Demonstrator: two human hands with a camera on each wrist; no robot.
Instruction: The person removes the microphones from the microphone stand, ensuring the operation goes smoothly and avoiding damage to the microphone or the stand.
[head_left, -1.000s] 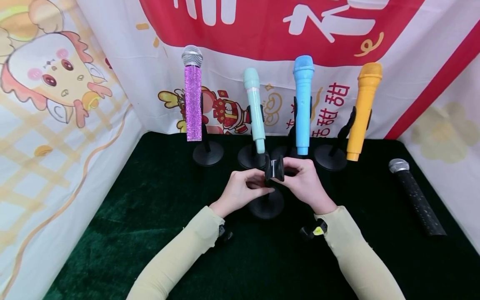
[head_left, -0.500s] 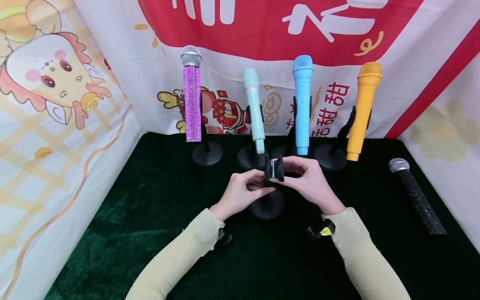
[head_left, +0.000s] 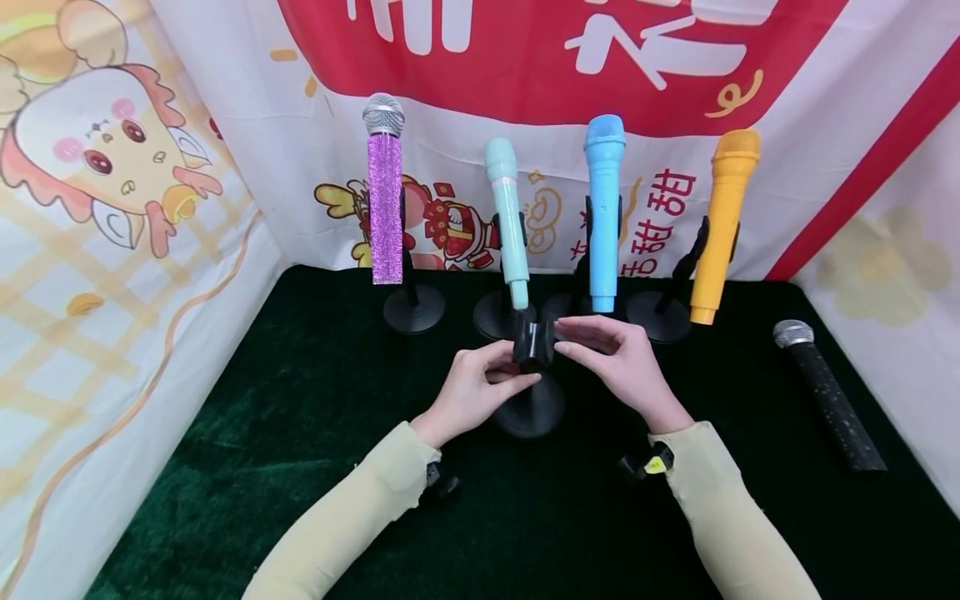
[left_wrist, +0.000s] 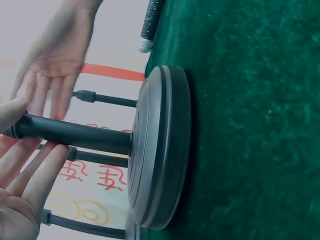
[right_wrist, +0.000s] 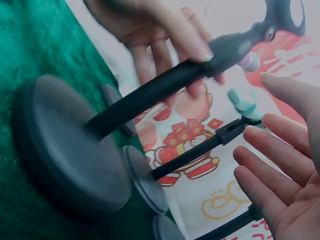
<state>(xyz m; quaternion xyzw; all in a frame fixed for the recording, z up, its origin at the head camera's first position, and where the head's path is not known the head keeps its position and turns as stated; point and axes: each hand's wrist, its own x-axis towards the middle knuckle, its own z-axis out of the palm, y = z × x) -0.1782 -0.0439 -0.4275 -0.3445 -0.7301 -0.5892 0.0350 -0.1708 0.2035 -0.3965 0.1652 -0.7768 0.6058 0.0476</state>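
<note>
A black microphone stand [head_left: 534, 343] stands at the middle of the table, its empty clip on top and its round base [head_left: 531, 408] on the cloth. My left hand [head_left: 480, 383] grips the pole below the clip; the left wrist view shows fingers and thumb around the pole [left_wrist: 80, 135]. Beside the clip is my right hand [head_left: 618, 358]. In the right wrist view its fingers [right_wrist: 280, 145] are extended and apart from the stand. The clip's upper end [right_wrist: 280, 20] is partly cut off there.
Behind stand several mounted microphones: purple glittery [head_left: 386, 208], mint [head_left: 508, 221], blue [head_left: 604, 217] and orange [head_left: 722, 225]. A black speckled microphone [head_left: 832, 400] lies at the right. Printed cloth [head_left: 315, 167] hangs around the dark green table cover [head_left: 300, 417].
My right hand's fingers have come off the clip and spread beside it. The clip has shifted a little to the left, with my left hand still on the pole.
</note>
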